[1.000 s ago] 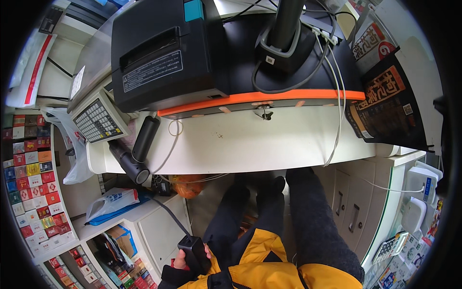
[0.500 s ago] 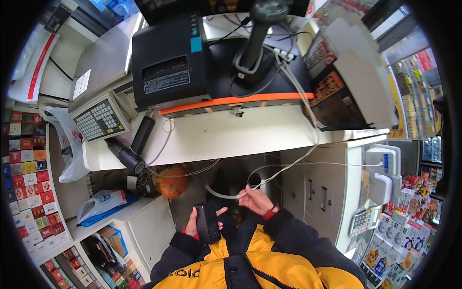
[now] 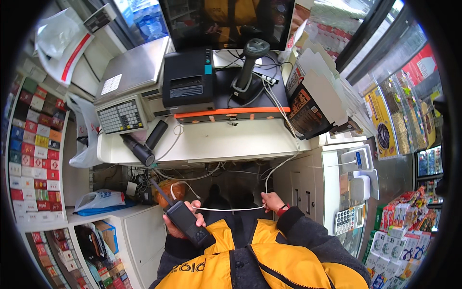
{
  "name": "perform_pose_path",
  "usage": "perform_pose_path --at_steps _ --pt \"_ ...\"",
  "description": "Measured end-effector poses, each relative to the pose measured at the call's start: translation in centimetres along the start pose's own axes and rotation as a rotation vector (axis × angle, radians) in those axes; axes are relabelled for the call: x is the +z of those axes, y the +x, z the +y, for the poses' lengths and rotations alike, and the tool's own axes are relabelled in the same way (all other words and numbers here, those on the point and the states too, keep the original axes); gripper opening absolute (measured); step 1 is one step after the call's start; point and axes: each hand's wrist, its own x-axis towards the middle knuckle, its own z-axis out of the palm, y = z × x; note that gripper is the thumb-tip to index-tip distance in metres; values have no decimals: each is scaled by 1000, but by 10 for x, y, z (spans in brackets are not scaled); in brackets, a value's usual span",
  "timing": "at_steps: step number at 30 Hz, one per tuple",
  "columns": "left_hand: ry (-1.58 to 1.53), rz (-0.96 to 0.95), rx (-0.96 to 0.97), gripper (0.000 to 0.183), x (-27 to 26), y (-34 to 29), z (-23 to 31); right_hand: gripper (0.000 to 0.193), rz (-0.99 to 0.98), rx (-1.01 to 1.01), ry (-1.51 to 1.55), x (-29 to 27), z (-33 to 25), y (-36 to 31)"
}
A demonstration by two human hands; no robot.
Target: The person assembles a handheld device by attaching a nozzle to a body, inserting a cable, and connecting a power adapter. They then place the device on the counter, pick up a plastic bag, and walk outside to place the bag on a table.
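Note:
In my left hand [image 3: 184,222] is a black block-shaped handheld device [image 3: 188,222], tilted, with fingers wrapped round its sides. A thin dark strip stands out from its upper end; whether it is an antenna or a cord I cannot tell. My right hand [image 3: 274,202] pinches a white cable [image 3: 231,209]. One stretch of the cable runs nearly straight across to the left hand's fingertips, while another climbs from the right hand to the counter. By the device's upper end a white cord loops and ends in the air.
A white counter [image 3: 231,139] carries a black printer [image 3: 187,84], a barcode scanner [image 3: 250,62] and a scale [image 3: 120,115]. Tangled cables [image 3: 144,185] and an orange bag [image 3: 168,191] lie below. A cabinet with a calculator [image 3: 350,219] stands at right, cigarette shelves [image 3: 38,159] at left.
The device in my left hand has tipped and shifted left, showing its speckled face. My right hand has moved right, and the white cable now stretches between both hands. The head view has shifted.

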Motion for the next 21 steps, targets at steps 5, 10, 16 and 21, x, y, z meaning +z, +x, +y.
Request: perform_pose_path --at_steps 5,10,16,21 --pt "234 -46 -69 76 39 11 3 50 259 -350 -1254 2 -12 -12" --pt "339 -279 -537 69 66 47 -17 60 -729 -386 62 56 -155 -88" --pt "598 -412 -785 65 80 65 -17 33 -805 -465 597 68 -222 -76" --pt "603 -413 -760 66 63 59 4 32 -689 -698 748 13 -265 -112"
